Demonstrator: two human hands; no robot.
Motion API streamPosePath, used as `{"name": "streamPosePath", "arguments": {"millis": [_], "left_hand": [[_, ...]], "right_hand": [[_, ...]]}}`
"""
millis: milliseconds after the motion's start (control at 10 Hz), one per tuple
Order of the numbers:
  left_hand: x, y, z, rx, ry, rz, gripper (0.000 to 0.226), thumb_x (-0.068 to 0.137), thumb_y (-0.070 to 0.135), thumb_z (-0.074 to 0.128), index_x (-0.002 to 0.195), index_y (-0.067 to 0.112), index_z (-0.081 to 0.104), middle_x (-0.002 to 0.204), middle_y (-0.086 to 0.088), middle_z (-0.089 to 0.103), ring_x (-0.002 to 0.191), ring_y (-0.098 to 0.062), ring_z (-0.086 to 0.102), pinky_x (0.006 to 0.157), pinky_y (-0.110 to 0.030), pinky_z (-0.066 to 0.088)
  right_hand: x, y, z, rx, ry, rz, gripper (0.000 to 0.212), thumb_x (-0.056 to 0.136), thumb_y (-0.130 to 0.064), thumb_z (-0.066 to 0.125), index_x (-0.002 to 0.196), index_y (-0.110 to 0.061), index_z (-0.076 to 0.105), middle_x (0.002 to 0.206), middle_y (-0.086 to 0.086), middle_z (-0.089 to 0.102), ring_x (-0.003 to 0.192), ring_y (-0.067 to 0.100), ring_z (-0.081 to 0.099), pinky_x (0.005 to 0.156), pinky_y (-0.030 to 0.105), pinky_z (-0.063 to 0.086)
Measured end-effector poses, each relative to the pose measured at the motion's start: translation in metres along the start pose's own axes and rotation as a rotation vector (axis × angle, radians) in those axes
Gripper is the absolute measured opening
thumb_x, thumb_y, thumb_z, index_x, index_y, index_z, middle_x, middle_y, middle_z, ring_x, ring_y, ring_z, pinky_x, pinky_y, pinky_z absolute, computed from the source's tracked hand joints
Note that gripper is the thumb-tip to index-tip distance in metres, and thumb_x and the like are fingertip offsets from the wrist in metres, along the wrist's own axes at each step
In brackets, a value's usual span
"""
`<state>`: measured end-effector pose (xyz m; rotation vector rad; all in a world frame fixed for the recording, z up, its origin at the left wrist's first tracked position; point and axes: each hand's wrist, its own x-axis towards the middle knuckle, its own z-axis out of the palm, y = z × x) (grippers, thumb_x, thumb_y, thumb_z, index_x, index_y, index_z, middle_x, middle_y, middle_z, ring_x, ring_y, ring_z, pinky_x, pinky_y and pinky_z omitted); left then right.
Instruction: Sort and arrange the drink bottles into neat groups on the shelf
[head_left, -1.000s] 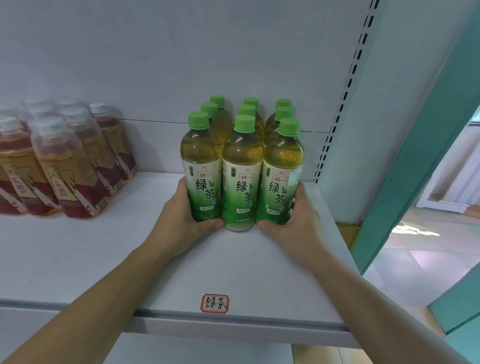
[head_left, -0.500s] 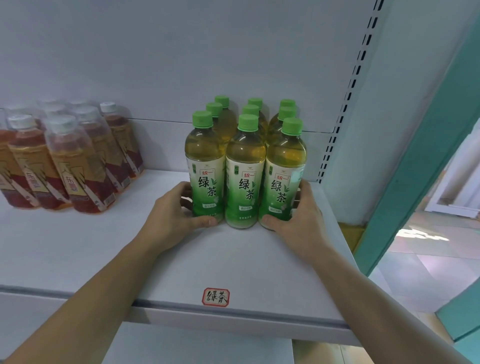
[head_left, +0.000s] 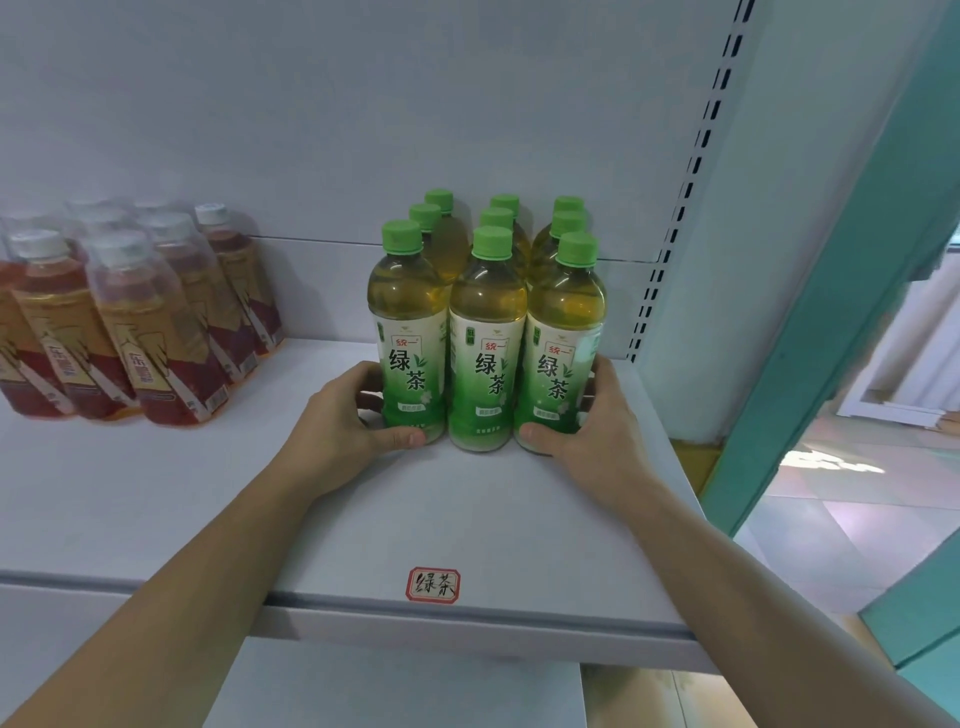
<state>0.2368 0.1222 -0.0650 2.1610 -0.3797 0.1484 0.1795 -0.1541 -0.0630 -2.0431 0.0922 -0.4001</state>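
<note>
Gripping green tea bottles (head_left: 485, 332), left hand (head_left: 345, 434), right hand (head_left: 592, 441), yellow-green liquid inside

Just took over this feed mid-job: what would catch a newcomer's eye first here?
The block of green tea bottles with green caps, three rows deep at the right end of the white shelf, with the left hand and right hand cupping its two front corners. Next, the red-brown tea bottles with white caps grouped at far left, and the handwritten label sticker on the shelf's front edge.
</note>
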Motion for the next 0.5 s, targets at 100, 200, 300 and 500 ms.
{"name": "streamPosePath", "arguments": {"millis": [100, 200, 300, 500], "left_hand": [[-0.003, 0.004, 0.001, 0.012, 0.002, -0.019, 0.084, 0.055, 0.058, 0.087, 0.128, 0.028, 0.057, 0.116, 0.014, 0.067, 0.101, -0.007, 0.065, 0.082, -0.030, 0.056], [-0.005, 0.008, 0.002, 0.042, 0.008, -0.029, 0.084, 0.063, 0.051, 0.091, 0.134, 0.025, 0.053, 0.114, 0.014, 0.064, 0.097, -0.002, 0.062, 0.078, -0.023, 0.053], [-0.006, 0.013, 0.003, 0.062, -0.009, -0.037, 0.087, 0.067, 0.047, 0.092, 0.139, 0.025, 0.049, 0.113, 0.014, 0.062, 0.096, 0.000, 0.061, 0.074, -0.019, 0.050], [-0.011, 0.016, -0.002, 0.261, -0.052, -0.067, 0.101, 0.071, 0.049, 0.089, 0.152, 0.020, 0.037, 0.135, -0.003, 0.061, 0.111, -0.017, 0.060, 0.094, -0.031, 0.052]], "right_hand": [[-0.004, -0.005, 0.000, -0.011, 0.018, 0.006, 0.094, 0.068, -0.021, 0.093, 0.144, -0.028, 0.039, 0.115, -0.013, 0.061, 0.106, 0.010, 0.061, 0.095, 0.034, 0.051], [-0.007, -0.007, 0.003, -0.016, 0.064, -0.018, 0.105, 0.065, -0.026, 0.094, 0.148, -0.030, 0.031, 0.121, -0.006, 0.060, 0.111, 0.018, 0.061, 0.100, 0.046, 0.052], [-0.012, -0.015, 0.003, -0.048, 0.197, -0.085, 0.116, 0.066, -0.035, 0.093, 0.153, -0.034, 0.017, 0.137, 0.003, 0.047, 0.122, 0.022, 0.052, 0.105, 0.050, 0.048], [-0.044, -0.031, 0.005, -0.112, 0.319, -0.368, 0.098, 0.073, -0.033, 0.086, 0.150, -0.025, 0.027, 0.130, -0.004, 0.038, 0.123, 0.022, 0.045, 0.105, 0.042, 0.044]]}}
